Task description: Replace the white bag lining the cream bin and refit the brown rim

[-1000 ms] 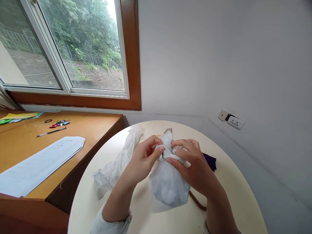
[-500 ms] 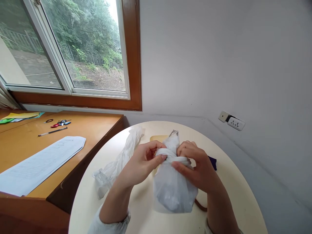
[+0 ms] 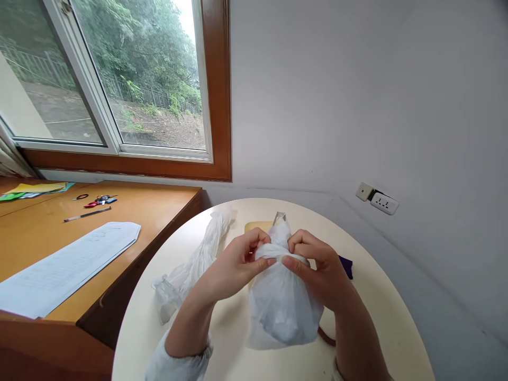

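Note:
A white plastic bag [image 3: 286, 307] stands on the round table between my hands, bulging below and gathered at its neck. A twisted band of its plastic wraps across the neck, and the bag's end sticks up beyond it. My left hand [image 3: 242, 262] pinches the left side of this band between thumb and fingers. From the right, my right hand [image 3: 317, 264] grips the same band, its thumb near the left thumb. What the bag contains shows only as a pale, blurred shape. Left of my left hand lies another white plastic bag [image 3: 198, 259], long and crumpled.
Behind the bag is a yellowish flat object [image 3: 256, 226], partly hidden. A dark purple item [image 3: 346, 265] and a brown strap [image 3: 326, 336] lie by my right arm. The wooden desk [image 3: 166, 203] at left bears papers [image 3: 75, 264], a pen [image 3: 87, 214] and keys [image 3: 102, 200].
My right thumb has moved up and left onto the band, closer to the left thumb. The bag's upper end has tipped slightly left.

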### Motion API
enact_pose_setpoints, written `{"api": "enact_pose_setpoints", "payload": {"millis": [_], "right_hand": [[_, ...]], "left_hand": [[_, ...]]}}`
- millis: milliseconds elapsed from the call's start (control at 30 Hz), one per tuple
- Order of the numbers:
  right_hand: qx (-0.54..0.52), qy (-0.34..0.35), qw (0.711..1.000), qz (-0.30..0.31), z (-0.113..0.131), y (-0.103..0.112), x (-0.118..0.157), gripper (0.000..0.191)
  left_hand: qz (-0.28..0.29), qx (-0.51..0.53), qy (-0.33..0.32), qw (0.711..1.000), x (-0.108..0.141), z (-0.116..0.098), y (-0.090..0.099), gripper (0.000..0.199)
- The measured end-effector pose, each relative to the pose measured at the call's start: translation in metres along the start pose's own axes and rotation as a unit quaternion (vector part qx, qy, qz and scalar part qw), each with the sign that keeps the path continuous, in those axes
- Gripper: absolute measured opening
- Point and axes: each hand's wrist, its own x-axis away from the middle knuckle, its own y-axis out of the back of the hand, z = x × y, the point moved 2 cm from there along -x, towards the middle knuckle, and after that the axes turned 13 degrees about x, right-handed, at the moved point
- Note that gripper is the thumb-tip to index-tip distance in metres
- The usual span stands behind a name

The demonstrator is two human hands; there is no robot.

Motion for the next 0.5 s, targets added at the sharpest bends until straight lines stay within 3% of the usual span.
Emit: {"api": "enact_pose_setpoints", "payload": {"millis": [100,233,333,500], "right_hand": [[-0.107,-0.004,0.994,0.008,-0.0031,-0.0035,-0.0030,0.042],[-0.175,0.005,0.984,0.016,-0.0045,-0.0069,-0.0047,0.041],[-0.193,0.008,0.981,0.037,-0.0059,-0.0069,-0.0037,0.040],[-0.145,0.000,0.988,0.049,-0.0070,-0.0065,-0.0042,0.035]], "left_hand": [[-0.006,0.013,0.013,1.000,0.0004,0.0016,0.0014,0.004],[-0.078,-0.012,-0.004,0.997,0.0009,0.0024,-0.0014,0.009],[-0.118,-0.019,-0.043,0.992,0.0003,-0.0002,-0.0034,0.007],[-0.128,0.085,-0.069,0.986,-0.0029,-0.0008,-0.0034,0.012]]}}
